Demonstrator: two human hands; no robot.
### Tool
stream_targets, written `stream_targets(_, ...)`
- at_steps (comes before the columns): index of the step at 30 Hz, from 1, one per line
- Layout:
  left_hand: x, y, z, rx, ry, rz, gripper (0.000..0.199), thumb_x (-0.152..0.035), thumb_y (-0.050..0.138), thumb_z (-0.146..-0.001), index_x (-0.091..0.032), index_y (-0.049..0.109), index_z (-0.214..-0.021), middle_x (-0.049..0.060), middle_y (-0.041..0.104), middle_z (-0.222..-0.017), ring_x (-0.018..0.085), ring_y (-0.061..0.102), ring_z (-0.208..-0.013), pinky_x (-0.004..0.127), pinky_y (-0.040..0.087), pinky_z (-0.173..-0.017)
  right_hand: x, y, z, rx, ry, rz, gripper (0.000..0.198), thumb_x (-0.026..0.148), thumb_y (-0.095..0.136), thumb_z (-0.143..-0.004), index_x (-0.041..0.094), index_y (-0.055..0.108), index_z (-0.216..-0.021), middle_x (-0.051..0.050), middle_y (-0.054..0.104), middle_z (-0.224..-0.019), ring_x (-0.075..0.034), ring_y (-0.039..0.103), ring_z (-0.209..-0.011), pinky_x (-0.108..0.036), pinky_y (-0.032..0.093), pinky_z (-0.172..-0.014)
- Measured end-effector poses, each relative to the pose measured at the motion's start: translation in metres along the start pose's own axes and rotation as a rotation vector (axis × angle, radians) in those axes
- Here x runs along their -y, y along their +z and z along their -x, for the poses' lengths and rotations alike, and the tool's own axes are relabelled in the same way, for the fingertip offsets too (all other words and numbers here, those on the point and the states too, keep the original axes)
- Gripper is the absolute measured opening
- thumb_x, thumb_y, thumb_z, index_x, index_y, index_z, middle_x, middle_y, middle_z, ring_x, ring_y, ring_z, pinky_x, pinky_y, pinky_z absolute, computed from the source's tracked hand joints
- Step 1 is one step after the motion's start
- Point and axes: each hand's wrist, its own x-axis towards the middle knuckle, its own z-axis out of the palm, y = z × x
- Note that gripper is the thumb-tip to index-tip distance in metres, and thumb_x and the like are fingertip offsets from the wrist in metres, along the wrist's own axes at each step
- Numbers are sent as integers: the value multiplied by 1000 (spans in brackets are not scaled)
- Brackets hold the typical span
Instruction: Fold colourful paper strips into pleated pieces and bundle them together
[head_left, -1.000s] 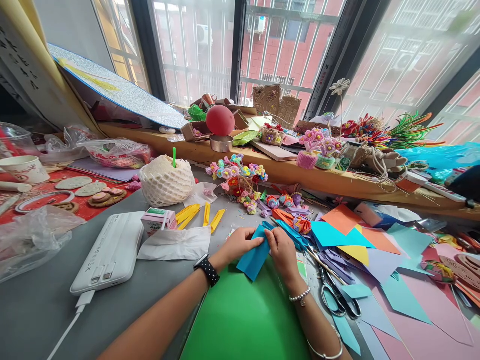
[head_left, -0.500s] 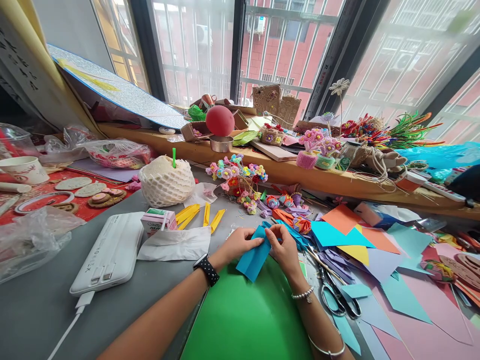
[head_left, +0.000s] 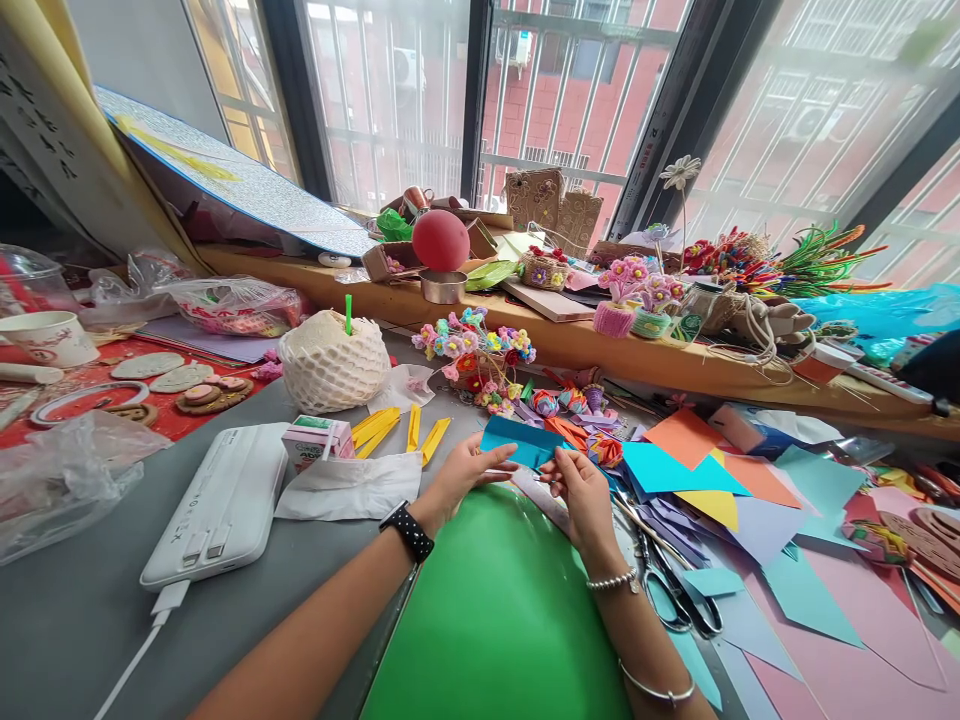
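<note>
A creased piece of blue paper [head_left: 523, 441] is held up between my two hands, just above the far end of a glossy green board [head_left: 487, 610]. My left hand [head_left: 469, 470] pinches its left end between thumb and fingers. At the other end, my right hand [head_left: 574, 480] grips the lower right corner with thumb and forefinger. Right behind the paper lie folded orange paper pieces [head_left: 600, 447] and small crocheted flowers [head_left: 472, 345]. Black-handled scissors [head_left: 679, 590] rest to the right of my right hand, among purple paper scraps [head_left: 664, 525].
Left of my arm lie a white power bank [head_left: 217, 505] with a cable, a tissue [head_left: 352, 487], a small drink carton [head_left: 319, 440] and yellow folded strips [head_left: 375, 430]. Behind them stands a coconut [head_left: 334, 365] in foam netting. Coloured paper sheets [head_left: 817, 600] cover the right side.
The blue paper has turned from an upright slant to lying crosswise, slightly farther away. My left hand has shifted to its left end, my right hand to its right corner.
</note>
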Motion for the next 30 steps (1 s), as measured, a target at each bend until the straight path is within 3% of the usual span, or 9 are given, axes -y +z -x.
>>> stream_targets(5, 2, 6, 3, 67, -56, -133, 32, -36, 67, -52, -9, 61, -69, 6, 64, -67, 18, 59, -68, 29, 47, -67, 1, 5, 3, 71, 11, 8, 25, 41, 54, -68, 17, 48, -64, -1, 57, -60, -11, 50, -49, -21, 34, -42)
stream_targets(12, 3, 6, 3, -16, -46, -113, 27, -34, 65, -55, -9, 59, -65, 6, 64, -67, 14, 59, -63, 27, 46, -66, 0, 6, 5, 107, -71, 181, 24, 40, 52, -70, 17, 47, -64, 3, 52, -53, -6, 34, -38, -20, 25, -39)
stream_targets(18, 4, 3, 0, -69, 77, -79, 27, -35, 64, -57, -11, 54, -66, 1, 59, -63, 13, 57, -63, 27, 46, -66, 1, 10, 8, 251, -11, 260, 30, 43, 52, -67, 17, 44, -58, 4, 51, -47, -7, 35, -37, -21, 25, -39)
stream_targets(23, 3, 3, 1, -70, 54, -73, 29, -38, 64, -55, -11, 54, -61, 1, 58, -58, 14, 57, -61, 28, 46, -66, 2, 12, 10, 342, -14, 270, 28, 43, 52, -68, 17, 45, -60, 2, 54, -50, -8, 37, -38, -21, 26, -39)
stream_targets(30, 3, 3, 1, -92, 20, -54, 25, -33, 64, -57, -11, 54, -64, 1, 59, -61, 14, 58, -63, 28, 46, -68, 0, 7, 7, 182, -133, 322, 35, 47, 43, -74, 16, 53, -61, -1, 55, -55, -10, 45, -45, -22, 33, -44)
